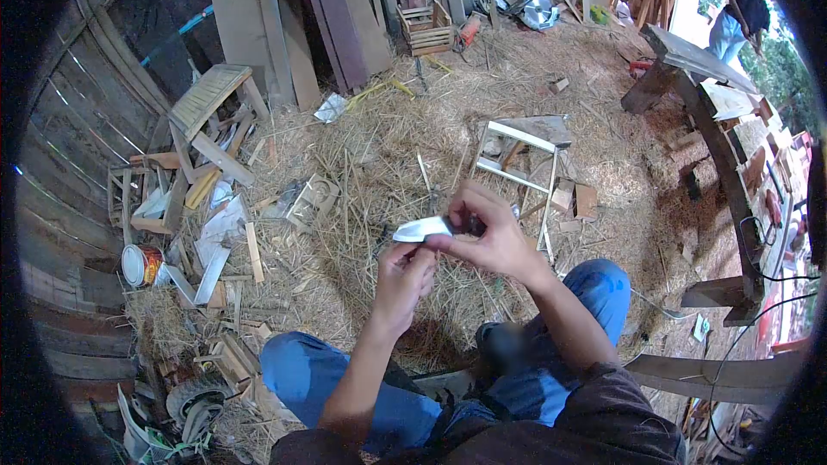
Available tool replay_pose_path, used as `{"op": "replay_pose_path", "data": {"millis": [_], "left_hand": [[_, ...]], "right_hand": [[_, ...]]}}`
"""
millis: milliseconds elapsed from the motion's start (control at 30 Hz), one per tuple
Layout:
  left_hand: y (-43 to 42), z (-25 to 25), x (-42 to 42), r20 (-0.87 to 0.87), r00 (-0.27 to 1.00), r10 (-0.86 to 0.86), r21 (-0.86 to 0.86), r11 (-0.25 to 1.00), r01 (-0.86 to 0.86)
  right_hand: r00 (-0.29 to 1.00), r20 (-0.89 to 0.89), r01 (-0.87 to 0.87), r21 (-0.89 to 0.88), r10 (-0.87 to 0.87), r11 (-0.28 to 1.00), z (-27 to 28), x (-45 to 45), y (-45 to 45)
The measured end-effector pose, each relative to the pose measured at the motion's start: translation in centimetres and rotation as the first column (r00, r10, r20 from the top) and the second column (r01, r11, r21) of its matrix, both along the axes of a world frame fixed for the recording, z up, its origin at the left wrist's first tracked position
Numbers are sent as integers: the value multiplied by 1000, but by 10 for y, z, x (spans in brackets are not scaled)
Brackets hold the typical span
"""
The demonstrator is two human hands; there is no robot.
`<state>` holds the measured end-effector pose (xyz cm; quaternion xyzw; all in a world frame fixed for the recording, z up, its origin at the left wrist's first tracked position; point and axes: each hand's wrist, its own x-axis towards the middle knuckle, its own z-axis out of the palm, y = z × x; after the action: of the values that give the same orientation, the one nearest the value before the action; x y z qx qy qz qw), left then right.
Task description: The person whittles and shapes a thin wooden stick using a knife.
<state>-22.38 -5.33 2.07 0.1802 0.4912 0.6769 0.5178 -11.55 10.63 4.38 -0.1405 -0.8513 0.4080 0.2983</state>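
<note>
In the middle of the head view, above the shavings-covered floor, a small pale, bright object [422, 229] with a pointed left end is held between both hands. My right hand [487, 237] pinches its right end between thumb and fingers. Below it, my left hand [405, 280] is closed, its fingertips touching the object's lower left side. What exactly the object is cannot be made out. Both hands are above the gap between my knees.
A white-edged wooden frame [519, 155] lies ahead to the right. At left stand a slatted stool [211, 96] and a paint can [140, 265]. A wooden crate [426, 33] is at the back. A long workbench [732, 164] runs along the right; a person [739, 21] stands beyond it.
</note>
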Motion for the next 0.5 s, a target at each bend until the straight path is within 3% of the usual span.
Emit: {"op": "replay_pose_path", "data": {"millis": [33,67,100,167,267,400,500], "left_hand": [[0,2,0,-15,999,-40,1,999,40],[-1,6,5,-46,996,-71,-15,997,71],[-4,14,15,-75,992,-105,-34,994,102],[-6,13,26,-149,980,-131,-40,991,126],[-4,1,23,-223,974,-26,-28,999,20],[-9,12,-2,-138,987,77,-101,991,-91],[-4,-5,-4,-239,963,121,-116,982,-152]], "right_hand": [[999,-10,38,16,-38,999,-1,1,4],[988,-24,151,-81,-153,985,-1,2,11],[960,-97,262,-18,-262,965,-13,2,32],[928,-114,304,-324,-356,896,-11,13,61],[923,-42,329,-429,-382,841,-8,21,58],[969,-84,230,-24,-232,973,-14,7,23],[1000,-23,8,27,-7,1000,-3,2,-7]]}}
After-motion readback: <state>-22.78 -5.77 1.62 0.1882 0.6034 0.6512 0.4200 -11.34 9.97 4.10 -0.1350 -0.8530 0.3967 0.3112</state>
